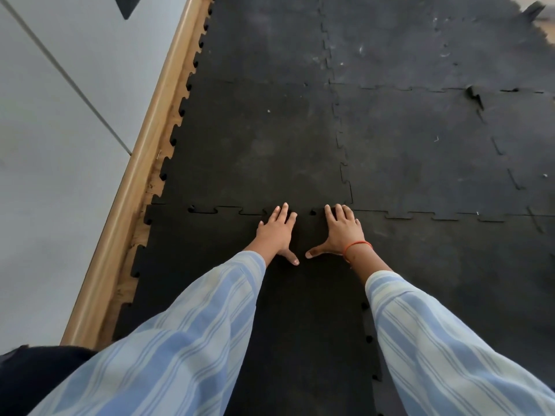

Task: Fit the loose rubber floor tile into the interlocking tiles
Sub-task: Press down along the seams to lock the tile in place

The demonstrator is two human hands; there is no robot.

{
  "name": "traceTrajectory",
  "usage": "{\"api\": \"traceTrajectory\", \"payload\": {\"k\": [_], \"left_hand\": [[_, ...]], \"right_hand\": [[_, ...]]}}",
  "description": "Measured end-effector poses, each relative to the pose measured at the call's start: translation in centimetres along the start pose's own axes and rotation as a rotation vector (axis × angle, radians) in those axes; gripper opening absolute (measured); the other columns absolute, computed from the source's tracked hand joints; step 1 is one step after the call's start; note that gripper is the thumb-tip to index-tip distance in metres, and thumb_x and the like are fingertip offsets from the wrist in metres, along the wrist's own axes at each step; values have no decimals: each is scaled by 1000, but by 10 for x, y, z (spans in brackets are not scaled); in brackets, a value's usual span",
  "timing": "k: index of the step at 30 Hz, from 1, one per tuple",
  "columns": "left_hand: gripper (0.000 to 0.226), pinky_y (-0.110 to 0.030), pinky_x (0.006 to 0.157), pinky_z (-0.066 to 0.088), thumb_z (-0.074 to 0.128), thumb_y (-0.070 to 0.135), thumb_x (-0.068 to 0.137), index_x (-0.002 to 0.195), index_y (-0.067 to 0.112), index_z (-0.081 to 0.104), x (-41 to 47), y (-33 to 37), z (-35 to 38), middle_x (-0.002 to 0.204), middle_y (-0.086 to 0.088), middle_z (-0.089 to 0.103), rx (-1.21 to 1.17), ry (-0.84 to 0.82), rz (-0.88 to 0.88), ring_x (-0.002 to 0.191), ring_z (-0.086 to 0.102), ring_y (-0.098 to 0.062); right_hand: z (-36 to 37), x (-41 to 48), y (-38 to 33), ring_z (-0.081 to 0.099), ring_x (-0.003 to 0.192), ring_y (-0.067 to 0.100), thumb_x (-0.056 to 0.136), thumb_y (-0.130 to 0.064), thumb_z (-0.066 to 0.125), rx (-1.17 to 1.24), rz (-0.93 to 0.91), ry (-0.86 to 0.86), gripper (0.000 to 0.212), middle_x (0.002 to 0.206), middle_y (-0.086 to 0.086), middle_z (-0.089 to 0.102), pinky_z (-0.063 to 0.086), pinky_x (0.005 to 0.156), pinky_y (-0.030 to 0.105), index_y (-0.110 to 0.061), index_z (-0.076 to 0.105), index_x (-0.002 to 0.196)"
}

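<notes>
The loose black rubber tile [204,250] lies on the floor under my arms, its far toothed edge meeting the tile ahead [258,151]. Small gaps show in that seam at the left [192,209] and between my hands [312,212]. My left hand [277,232] rests flat on the loose tile with fingers spread, fingertips at the seam. My right hand [342,231], an orange thread on its wrist, lies flat beside it, fingertips on the same seam. Neither hand grips anything. The tile's right edge [368,337] shows open notches beside the neighbouring tile [450,280].
Laid interlocking black tiles [420,145] cover the floor ahead and to the right, with a lifted tab [474,94] at one seam. A wooden skirting strip [141,172] and a grey wall [60,145] run along the left. Bare floor shows at the far right corner [545,22].
</notes>
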State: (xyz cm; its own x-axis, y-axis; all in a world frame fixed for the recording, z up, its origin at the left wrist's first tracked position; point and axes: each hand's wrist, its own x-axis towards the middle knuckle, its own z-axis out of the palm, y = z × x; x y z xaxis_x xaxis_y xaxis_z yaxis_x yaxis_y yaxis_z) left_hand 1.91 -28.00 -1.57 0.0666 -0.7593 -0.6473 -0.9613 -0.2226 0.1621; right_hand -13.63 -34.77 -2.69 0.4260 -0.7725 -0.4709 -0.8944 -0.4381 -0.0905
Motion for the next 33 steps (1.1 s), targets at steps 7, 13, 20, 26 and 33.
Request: {"api": "traceTrajectory", "payload": {"k": [7, 13, 20, 26, 33], "left_hand": [[125, -53, 117, 5, 75, 49, 75, 147, 20, -23, 6, -2, 4, 151, -4, -39, 27, -72, 10, 142, -25, -26], [125, -52, 117, 5, 74, 51, 74, 147, 21, -23, 10, -3, 3, 151, -3, -38, 0, -81, 20, 142, -24, -25], [123, -45, 117, 1, 38, 84, 74, 147, 5, -19, -43, -110, 43, 155, -13, -27, -297, 325, -454, 145, -17, -26], [133, -48, 116, 0, 46, 88, 65, 146, 8, -23, -46, -163, 39, 153, -10, -33, -334, 220, -492, 144, -21, -25], [136, -51, 116, -1, 37, 94, 58, 145, 12, -26, -39, -177, 28, 152, -7, -37, -232, 93, -480, 143, -23, -25]], "right_hand": [[16, 4, 5, -23, 145, 26, 62, -82, 57, 2, -20, -129, 135, 158, 8, -26, -6, 117, 54, -12, -19, 149], [12, 2, 4, -24, 145, 25, 67, -83, 52, -17, -10, -178, 129, 157, 7, -29, -7, 118, 52, -14, -21, 148], [0, 8, -12, -17, 147, 29, 67, -71, 67, -14, 46, -226, 133, 158, 12, -23, -1, 119, 48, -8, -17, 149], [4, 10, -10, -19, 146, 29, 65, -69, 70, 24, 49, -233, 136, 158, 12, -25, 3, 119, 47, -8, -17, 149], [1, 11, -16, -20, 145, 31, 65, -65, 73, 47, 62, -247, 136, 157, 13, -26, 2, 119, 48, -7, -18, 149]]}}
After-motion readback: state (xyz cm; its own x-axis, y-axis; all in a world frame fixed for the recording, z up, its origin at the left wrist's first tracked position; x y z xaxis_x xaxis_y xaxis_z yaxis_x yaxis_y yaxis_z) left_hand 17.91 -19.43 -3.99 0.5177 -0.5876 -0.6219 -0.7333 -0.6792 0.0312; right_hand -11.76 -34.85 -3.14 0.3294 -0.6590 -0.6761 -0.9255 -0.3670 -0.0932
